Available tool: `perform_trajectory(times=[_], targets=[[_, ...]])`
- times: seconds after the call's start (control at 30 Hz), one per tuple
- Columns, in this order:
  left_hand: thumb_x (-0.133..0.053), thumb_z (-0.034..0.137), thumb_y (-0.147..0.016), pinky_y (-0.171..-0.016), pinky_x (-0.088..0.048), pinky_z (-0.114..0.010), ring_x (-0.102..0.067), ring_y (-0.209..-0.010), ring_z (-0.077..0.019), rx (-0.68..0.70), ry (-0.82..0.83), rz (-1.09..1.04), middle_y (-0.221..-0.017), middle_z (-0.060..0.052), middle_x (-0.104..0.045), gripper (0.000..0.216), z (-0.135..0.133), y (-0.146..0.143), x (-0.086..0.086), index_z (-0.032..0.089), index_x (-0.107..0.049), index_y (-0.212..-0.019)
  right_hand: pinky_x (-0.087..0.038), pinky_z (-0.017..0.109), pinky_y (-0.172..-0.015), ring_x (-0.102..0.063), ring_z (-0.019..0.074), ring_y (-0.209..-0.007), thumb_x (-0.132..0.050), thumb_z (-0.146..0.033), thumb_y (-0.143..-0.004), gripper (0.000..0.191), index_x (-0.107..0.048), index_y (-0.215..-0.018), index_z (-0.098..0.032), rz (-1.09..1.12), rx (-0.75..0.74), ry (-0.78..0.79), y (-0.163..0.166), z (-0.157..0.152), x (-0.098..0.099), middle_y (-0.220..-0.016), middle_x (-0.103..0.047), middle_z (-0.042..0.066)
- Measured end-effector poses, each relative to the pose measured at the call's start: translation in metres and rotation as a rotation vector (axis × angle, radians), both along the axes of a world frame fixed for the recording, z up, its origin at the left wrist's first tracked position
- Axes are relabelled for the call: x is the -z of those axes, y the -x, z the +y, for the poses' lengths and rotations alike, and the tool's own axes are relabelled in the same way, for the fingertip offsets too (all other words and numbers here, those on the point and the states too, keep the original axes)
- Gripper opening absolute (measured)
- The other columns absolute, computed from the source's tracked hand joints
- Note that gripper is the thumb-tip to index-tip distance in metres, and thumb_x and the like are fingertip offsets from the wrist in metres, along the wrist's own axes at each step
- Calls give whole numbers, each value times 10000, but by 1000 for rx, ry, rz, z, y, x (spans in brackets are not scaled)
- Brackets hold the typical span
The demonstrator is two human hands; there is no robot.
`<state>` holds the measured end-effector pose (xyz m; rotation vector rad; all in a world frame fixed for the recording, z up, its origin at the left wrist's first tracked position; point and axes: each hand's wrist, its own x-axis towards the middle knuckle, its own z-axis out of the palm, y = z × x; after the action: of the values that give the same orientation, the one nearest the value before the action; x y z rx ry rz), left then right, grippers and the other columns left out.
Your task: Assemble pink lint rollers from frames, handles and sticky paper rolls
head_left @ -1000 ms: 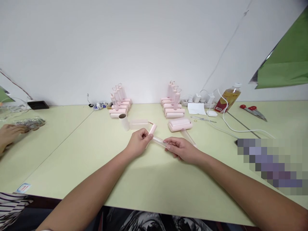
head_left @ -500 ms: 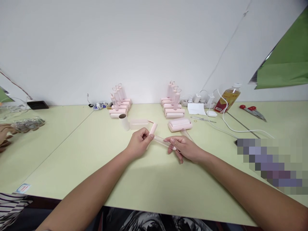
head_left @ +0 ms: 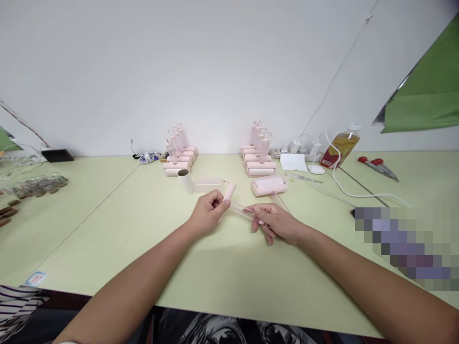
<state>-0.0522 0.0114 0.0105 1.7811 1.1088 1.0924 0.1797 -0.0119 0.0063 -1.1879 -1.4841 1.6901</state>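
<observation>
My left hand [head_left: 211, 211] is closed, with thumb and fingers pinching the joint of a lint roller beside its short pink arm [head_left: 229, 190]. From there its clear handle [head_left: 241, 210] slants down to my right hand [head_left: 278, 220], whose thumb and fingers close round the handle's far end. Behind my left hand lies a translucent pink cover [head_left: 208, 185]. To its left a white roll with a brown cardboard core [head_left: 185, 182] stands upright. Beyond my right hand rests another pink lint roller [head_left: 268, 185], its clear handle [head_left: 280, 202] pointing toward me.
Two rows of pink lint rollers, left [head_left: 179, 157] and right [head_left: 260, 157], stand along the wall. At right are white paper [head_left: 293, 162], a white cable [head_left: 337, 184], a drink bottle [head_left: 340, 146] and red-handled cutters [head_left: 378, 168]. Plastic-wrapped brown pieces [head_left: 39, 185] lie left.
Another person's hand at the far left has gone out of view. My hands keep almost the same place on the lint roller; the right fingers have shifted slightly.
</observation>
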Motion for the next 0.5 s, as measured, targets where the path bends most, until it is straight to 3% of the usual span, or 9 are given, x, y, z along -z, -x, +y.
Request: perform_trajectory(times=[0.2,0.5], targets=[[-571,430,-854,-504,-285,-216,-364,-543,-86,25,22,-37,-589,51,-409,312,2,1,2,173,-495,-695,-499,226,-401,-443,45,-386,-554,-579,-859,490,-620,-1100,-158,-39,-55,-54,0,-2,-1,-761,-652,11],[-563,437,-849,-507,-287,-222,-367,-547,-91,16,26,-14,-589,46,-423,311,2,1,1,170,-514,-697,-462,201,-402,-459,45,-399,-552,-547,-868,437,-618,-1105,-185,-112,-85,-84,1,-4,-4,-780,-653,7]])
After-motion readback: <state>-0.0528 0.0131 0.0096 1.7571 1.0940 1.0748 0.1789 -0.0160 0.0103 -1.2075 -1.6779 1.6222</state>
